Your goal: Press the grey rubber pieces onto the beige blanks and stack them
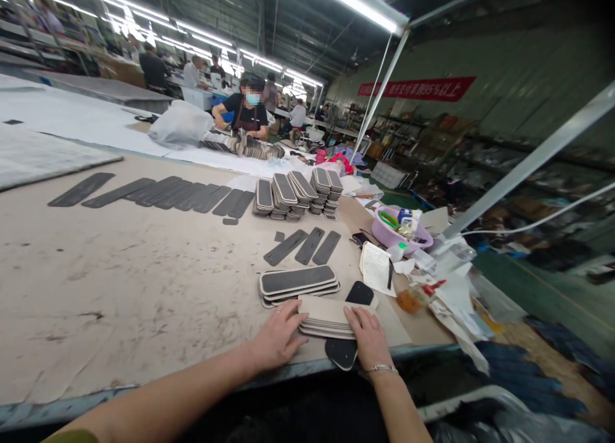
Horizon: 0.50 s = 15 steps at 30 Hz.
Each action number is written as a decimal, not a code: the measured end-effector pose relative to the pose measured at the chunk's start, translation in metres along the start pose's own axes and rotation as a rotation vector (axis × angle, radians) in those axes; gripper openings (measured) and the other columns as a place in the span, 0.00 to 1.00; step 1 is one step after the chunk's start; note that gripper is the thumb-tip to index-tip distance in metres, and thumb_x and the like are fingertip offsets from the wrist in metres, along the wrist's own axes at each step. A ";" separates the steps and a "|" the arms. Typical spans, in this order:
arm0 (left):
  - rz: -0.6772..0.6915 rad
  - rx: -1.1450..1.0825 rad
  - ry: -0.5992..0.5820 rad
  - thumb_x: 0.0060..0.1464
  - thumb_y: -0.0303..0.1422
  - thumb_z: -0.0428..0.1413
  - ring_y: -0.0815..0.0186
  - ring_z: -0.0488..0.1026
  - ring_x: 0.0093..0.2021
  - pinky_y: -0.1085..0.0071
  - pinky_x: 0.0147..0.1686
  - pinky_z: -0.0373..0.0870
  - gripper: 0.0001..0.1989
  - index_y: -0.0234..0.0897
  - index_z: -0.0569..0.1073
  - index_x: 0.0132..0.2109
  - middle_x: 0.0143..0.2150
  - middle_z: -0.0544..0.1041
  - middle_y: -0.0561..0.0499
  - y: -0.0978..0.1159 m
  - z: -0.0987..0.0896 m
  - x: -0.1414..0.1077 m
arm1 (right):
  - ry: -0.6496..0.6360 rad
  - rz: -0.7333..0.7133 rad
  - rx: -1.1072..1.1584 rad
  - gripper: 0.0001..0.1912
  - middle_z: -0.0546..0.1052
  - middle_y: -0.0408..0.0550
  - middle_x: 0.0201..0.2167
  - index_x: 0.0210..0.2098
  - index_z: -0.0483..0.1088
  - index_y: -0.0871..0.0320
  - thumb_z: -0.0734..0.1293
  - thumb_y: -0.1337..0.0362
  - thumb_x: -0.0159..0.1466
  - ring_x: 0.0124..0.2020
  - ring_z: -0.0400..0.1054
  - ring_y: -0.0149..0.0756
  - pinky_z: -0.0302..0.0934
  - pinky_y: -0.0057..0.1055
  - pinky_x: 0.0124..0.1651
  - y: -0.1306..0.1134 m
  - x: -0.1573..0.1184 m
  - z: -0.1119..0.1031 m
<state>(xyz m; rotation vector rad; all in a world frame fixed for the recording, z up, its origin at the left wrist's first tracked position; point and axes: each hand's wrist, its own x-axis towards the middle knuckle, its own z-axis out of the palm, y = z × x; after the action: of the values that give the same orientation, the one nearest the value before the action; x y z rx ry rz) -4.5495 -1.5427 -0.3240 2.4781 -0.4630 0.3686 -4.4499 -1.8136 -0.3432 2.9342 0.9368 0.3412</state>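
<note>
Near the table's (pixel 144 302) edge, the left hand (pixel 277 335) and right hand (pixel 371 342) grip a stack of pale panels (pixel 327 315) at its two ends, fingers bent loosely over them. Beneath it lies a black piece (pixel 342 353) (poking out both near and far); grey-topped panels (pixel 298 279) sit just beyond.
</note>
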 end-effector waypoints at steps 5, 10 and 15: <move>0.055 0.230 -0.223 0.53 0.37 0.54 0.51 0.61 0.54 0.56 0.54 0.60 0.19 0.33 0.67 0.51 0.53 0.66 0.38 0.005 -0.005 0.034 | -0.026 0.226 -0.076 0.33 0.62 0.59 0.58 0.62 0.55 0.59 0.53 0.79 0.56 0.58 0.55 0.51 0.55 0.46 0.54 -0.003 -0.003 -0.012; 0.086 0.305 -0.402 0.52 0.39 0.55 0.56 0.66 0.44 0.63 0.48 0.62 0.13 0.32 0.72 0.38 0.40 0.70 0.42 -0.002 -0.019 0.064 | -0.175 0.416 0.163 0.40 0.69 0.60 0.44 0.65 0.43 0.61 0.57 0.73 0.53 0.41 0.68 0.47 0.61 0.40 0.43 -0.004 -0.020 -0.028; 0.117 0.298 -0.379 0.51 0.39 0.54 0.57 0.68 0.41 0.63 0.43 0.64 0.12 0.33 0.71 0.36 0.41 0.69 0.42 0.001 -0.020 0.074 | -0.242 0.388 0.611 0.41 0.68 0.62 0.48 0.63 0.49 0.66 0.62 0.73 0.49 0.50 0.62 0.47 0.52 0.42 0.56 -0.021 -0.036 -0.048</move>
<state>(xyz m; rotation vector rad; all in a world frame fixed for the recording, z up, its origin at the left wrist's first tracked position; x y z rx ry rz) -4.4862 -1.5499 -0.2810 2.8301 -0.7568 0.0070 -4.5012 -1.8186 -0.3055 3.5905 0.4939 -0.3594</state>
